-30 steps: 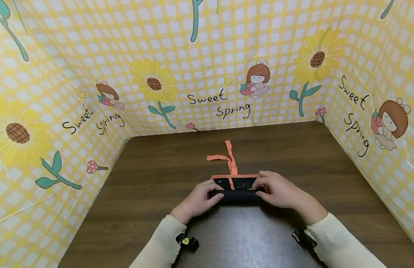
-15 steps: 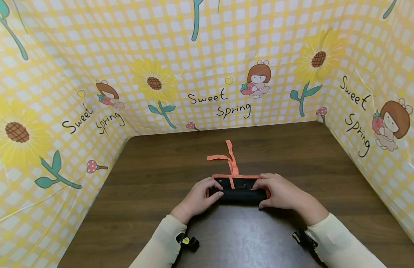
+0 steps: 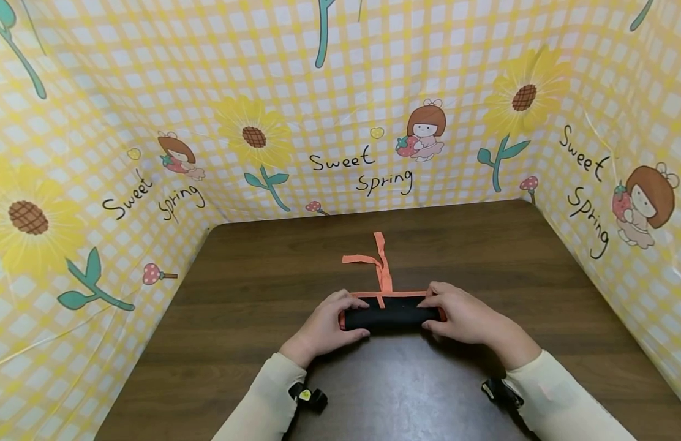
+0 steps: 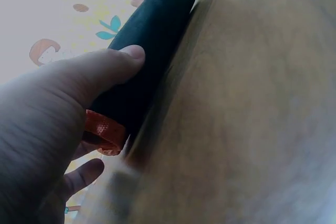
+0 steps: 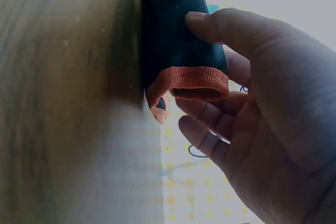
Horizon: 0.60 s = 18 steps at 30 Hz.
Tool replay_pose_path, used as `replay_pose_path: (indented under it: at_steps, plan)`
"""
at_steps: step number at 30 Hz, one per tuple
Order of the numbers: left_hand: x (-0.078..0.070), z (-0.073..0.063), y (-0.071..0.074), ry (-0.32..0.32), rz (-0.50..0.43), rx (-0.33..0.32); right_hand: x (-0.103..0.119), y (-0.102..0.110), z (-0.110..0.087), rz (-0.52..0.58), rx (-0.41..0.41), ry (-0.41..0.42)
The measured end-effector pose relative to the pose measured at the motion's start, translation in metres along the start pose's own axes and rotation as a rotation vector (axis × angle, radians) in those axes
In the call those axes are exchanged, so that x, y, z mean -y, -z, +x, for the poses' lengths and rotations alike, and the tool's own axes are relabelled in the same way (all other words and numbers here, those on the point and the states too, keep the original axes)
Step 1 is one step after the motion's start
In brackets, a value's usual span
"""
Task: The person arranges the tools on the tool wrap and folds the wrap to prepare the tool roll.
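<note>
A black fabric roll-up pouch (image 3: 392, 318) with orange edging lies on the table, rolled into a tube near the person. From its far edge an orange tie strap (image 3: 385, 275) stretches away, split into two tails. The left hand (image 3: 328, 321) grips the left end, thumb along the near side and fingers over the top. At the other end the right hand (image 3: 459, 313) holds the tube the same way. In the right wrist view, orange trim (image 5: 197, 78) loops round the tube's end, with the thumb on the black cloth. The roll's inside is hidden.
The dark wood table (image 3: 252, 269) is walled at the back and sides by a yellow checked cloth (image 3: 340, 116) printed with flowers and figures. Black straps with small devices, such as the left wrist device (image 3: 310, 398), sit on both sleeves.
The roll has turned away from the person and covered most of the flat inner strip with its markings. Both hands shifted their fingers and thumbs on it; the tie strap barely moved.
</note>
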<state>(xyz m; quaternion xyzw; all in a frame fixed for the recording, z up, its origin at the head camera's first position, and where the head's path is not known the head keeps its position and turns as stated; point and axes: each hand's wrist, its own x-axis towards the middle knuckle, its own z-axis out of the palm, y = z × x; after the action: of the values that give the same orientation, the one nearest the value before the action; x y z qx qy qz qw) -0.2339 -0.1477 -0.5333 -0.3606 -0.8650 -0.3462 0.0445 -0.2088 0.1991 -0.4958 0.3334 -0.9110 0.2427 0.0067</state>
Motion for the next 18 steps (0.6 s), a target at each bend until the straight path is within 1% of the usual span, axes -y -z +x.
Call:
replay_pose_path:
  at_steps: [3, 5, 8, 12, 16, 18]
  plan:
    - [0.0009, -0.0002, -0.0003, -0.023, 0.02, -0.013, -0.0012, -0.0001, 0.0004, 0.031, -0.012, -0.024]
    - [0.001, -0.0007, 0.0002, -0.021, 0.031, -0.018, -0.0018, -0.0003, 0.0012, 0.049, -0.02, -0.036]
    - [0.0006, -0.0018, 0.0011, 0.003, 0.044, -0.008, -0.002, 0.0, 0.0024, 0.066, -0.021, -0.05]
    - [-0.0006, -0.0024, 0.002, 0.047, 0.048, 0.005, -0.0017, 0.0006, 0.0022, 0.096, 0.013, -0.082]
    - [-0.0013, -0.0018, 0.002, 0.044, 0.026, 0.015, -0.0021, 0.001, 0.0012, 0.166, 0.057, -0.128]
    - [-0.0012, -0.0018, 0.002, 0.034, 0.017, 0.023, -0.0023, 0.0014, 0.001, 0.183, 0.076, -0.131]
